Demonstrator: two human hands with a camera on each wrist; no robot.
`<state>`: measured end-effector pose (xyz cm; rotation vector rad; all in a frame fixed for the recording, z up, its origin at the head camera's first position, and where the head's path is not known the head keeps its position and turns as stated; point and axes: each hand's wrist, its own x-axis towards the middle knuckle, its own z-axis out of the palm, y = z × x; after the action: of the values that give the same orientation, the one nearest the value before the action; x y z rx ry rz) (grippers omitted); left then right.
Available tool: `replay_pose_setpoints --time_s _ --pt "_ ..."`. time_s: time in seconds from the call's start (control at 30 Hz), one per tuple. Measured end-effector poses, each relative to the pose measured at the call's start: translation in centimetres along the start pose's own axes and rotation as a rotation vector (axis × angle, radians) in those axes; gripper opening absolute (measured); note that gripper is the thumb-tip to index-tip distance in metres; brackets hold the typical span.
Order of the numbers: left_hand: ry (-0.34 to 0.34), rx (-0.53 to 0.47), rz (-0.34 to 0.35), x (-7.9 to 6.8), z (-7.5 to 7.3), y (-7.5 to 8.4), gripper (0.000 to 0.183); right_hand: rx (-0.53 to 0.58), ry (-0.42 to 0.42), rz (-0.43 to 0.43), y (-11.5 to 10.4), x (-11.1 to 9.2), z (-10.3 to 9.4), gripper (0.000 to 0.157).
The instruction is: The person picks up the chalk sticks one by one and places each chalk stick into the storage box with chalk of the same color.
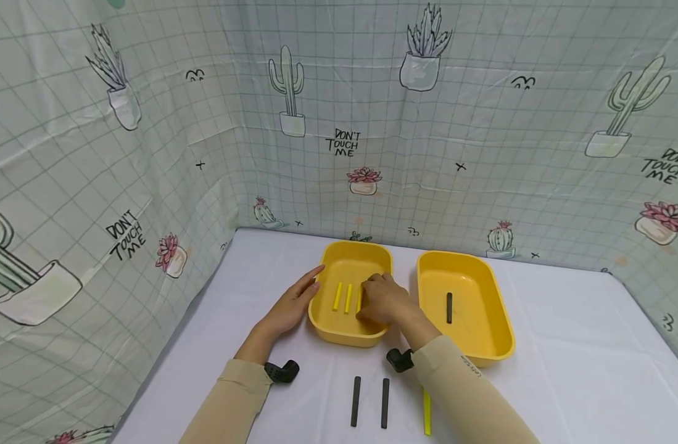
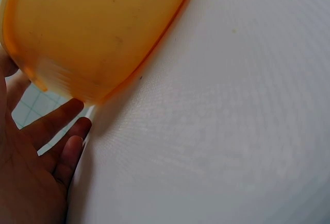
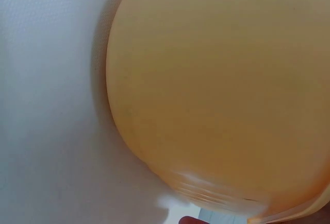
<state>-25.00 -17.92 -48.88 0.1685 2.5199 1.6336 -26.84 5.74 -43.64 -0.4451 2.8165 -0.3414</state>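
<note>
Two yellow sticks [image 1: 347, 299] lie upright side by side in the left yellow tray [image 1: 327, 336]. My right hand [image 1: 382, 299] reaches into that tray and pinches a third yellow stick [image 1: 359, 297] by its ends, partly covering it. Outside the tray's left wall, my left hand [image 1: 289, 308] rests with its fingers extended, touching the side; the left wrist view shows the fingertips [image 2: 77, 105] against the tray wall [image 2: 93, 74]. In the right wrist view the tray wall [image 3: 216, 95] fills most of the picture and hides the stick.
The right yellow tray [image 1: 477, 308] holds one black stick [image 1: 449, 308]. On the white table in front lie two black sticks [image 1: 356, 401] and a yellow stick [image 1: 427, 412], partly under the right sleeve. A patterned cloth [image 1: 461, 135] hangs behind.
</note>
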Motion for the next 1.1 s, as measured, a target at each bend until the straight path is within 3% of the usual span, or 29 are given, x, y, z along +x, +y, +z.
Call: replay_pose_setpoints --time_s 0.57,0.87,1.1 --pt "0.001 -0.013 0.013 -1.0 -0.4 -0.3 0.046 0.152 0.045 -0.124 0.0 -0.5 -0.1 0.075" --pt "-0.002 -0.001 0.035 -0.5 -0.3 0.1 0.046 0.153 0.135 -0.194 1.1 -2.9 -1.8 0.074" --pt "0.006 0.006 0.028 -0.4 -0.2 0.3 0.045 0.131 0.178 -0.253 1.9 -5.8 -2.9 0.074"
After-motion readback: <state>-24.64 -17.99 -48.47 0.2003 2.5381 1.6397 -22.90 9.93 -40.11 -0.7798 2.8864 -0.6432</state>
